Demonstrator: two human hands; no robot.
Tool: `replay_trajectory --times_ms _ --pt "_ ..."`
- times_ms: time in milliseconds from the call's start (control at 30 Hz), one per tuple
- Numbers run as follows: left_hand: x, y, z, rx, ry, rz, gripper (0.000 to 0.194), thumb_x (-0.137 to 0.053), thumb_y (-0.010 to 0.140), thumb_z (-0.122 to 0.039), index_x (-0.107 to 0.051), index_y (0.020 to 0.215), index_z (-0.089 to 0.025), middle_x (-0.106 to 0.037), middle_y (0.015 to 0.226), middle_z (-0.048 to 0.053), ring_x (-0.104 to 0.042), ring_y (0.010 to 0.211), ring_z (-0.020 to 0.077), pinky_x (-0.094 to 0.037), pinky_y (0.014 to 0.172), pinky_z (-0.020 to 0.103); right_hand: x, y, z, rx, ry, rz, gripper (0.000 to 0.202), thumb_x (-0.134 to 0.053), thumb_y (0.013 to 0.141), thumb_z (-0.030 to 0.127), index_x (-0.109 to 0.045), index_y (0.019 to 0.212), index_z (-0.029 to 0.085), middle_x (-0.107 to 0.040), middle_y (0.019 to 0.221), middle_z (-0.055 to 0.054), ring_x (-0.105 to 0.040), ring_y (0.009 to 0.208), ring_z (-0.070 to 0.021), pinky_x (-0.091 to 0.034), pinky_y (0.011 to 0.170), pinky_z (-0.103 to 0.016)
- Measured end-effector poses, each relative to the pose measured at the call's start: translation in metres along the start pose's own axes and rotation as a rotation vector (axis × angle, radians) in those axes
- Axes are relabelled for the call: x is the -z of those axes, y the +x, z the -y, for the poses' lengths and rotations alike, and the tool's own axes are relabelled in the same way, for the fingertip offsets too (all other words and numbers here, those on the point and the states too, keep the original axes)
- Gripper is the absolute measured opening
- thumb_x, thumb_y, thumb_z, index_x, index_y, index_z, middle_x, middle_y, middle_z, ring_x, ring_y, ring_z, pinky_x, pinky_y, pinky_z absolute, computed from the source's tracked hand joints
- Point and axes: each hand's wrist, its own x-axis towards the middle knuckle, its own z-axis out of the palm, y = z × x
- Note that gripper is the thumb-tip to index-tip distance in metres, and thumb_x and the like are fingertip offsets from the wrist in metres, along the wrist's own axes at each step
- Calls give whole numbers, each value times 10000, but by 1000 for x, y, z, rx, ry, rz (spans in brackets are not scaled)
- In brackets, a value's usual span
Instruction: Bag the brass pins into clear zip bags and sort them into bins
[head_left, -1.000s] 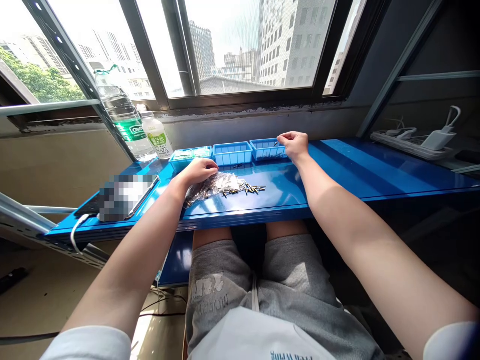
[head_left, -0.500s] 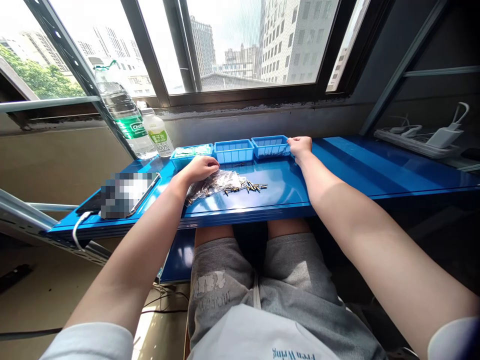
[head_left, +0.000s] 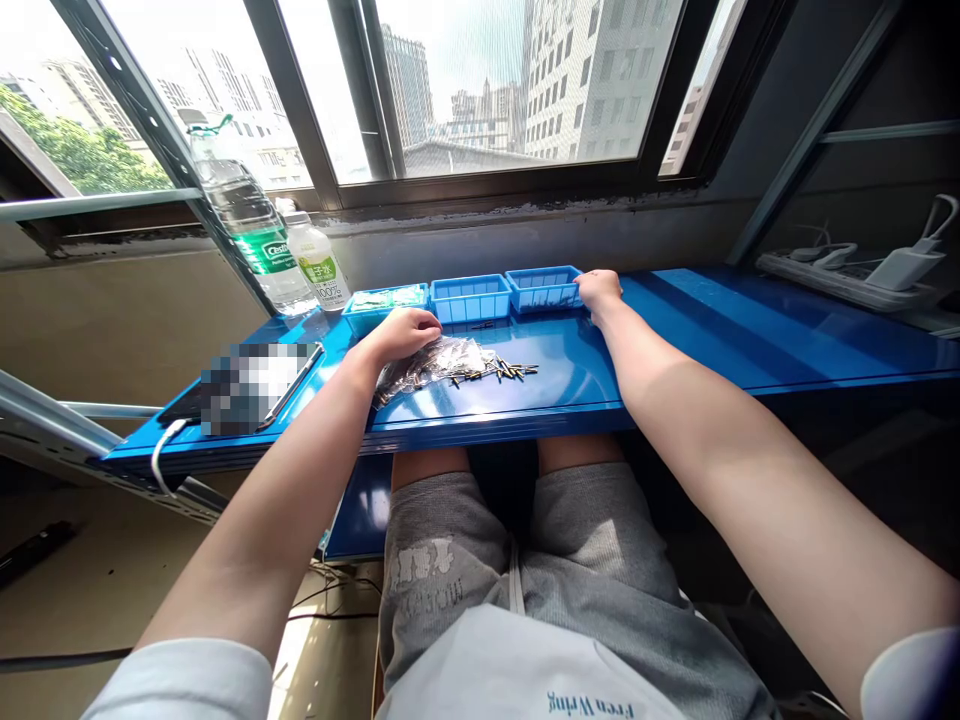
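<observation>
My right hand [head_left: 600,288] is closed on the right end of a blue plastic basket [head_left: 545,292], at the back of the blue shelf. Some dark small pieces lie inside that basket. On the left, my left hand [head_left: 409,332] has its fingers curled together just above a clear plastic bag [head_left: 431,362]; whatever its fingertips hold, if anything, is hidden. Several small brass and dark metal pins [head_left: 514,371] spill from the bag's right side onto the shelf. Behind them lies a thin dark piece [head_left: 484,325], in front of the middle blue basket [head_left: 471,300].
A left blue basket [head_left: 361,318] holds green-and-white packets. Behind it stand a large water bottle [head_left: 251,235] and a smaller white bottle [head_left: 316,262]. A tablet or phone [head_left: 296,385] with a white cable lies left. A power strip [head_left: 840,278] sits far right.
The view has shifted very slightly. Both hands stay at nearly the same places, the right at the basket's end and the left by the bag.
</observation>
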Motion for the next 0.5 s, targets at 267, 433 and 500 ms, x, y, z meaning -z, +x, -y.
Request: replay_trajectory --times_ms 267,433,500 --pt "0 1 1 -6 5 -6 273 -551 767 -332 -758 873 -190 -736 914 43 -646 861 194 -501 790 259 18 -6 26 -343 122 -114 396 -370 928 292 -597 626 175 -633 749 -75 -566 907 -230 -361 993 -467" --pt "0 0 0 -8 15 1 280 -545 772 -333 -754 887 -186 -736 927 44 -648 877 196 -504 788 256 25 -10 33 -262 246 -210 509 -301 972 434 -573 620 188 -631 750 -56 -602 927 -235 -392 986 -484" --pt "1 0 0 -7 17 2 282 -545 774 -333 -753 893 -184 -735 929 45 -649 877 195 -505 786 255 26 -11 37 -239 271 -250 542 -287 977 480 -564 609 195 -624 732 -46 -612 931 -237 -406 980 -469"
